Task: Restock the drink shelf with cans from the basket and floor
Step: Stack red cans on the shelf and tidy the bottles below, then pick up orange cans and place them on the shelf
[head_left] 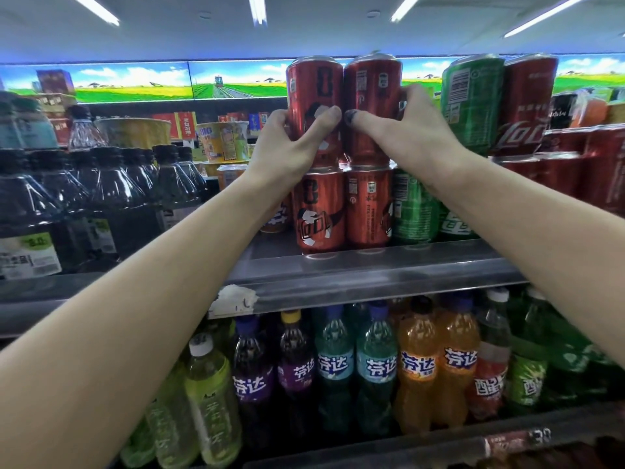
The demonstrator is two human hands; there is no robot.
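Two red cans stand stacked on a lower row of red cans (319,211) on the metal drink shelf (372,265). My left hand (287,147) grips the upper left red can (314,93), thumb across its front. My right hand (409,130) grips the upper right red can (372,96), fingers curled round its right side. The two upper cans touch each other. Green cans (471,99) and more red cola cans (527,103) are stacked right beside them. No basket or floor is in view.
Dark drink bottles (101,198) fill the shelf to the left, with instant noodle cups (225,140) behind them. Below the shelf stand rows of coloured soda bottles (372,367). A lit landscape panel (135,82) runs above.
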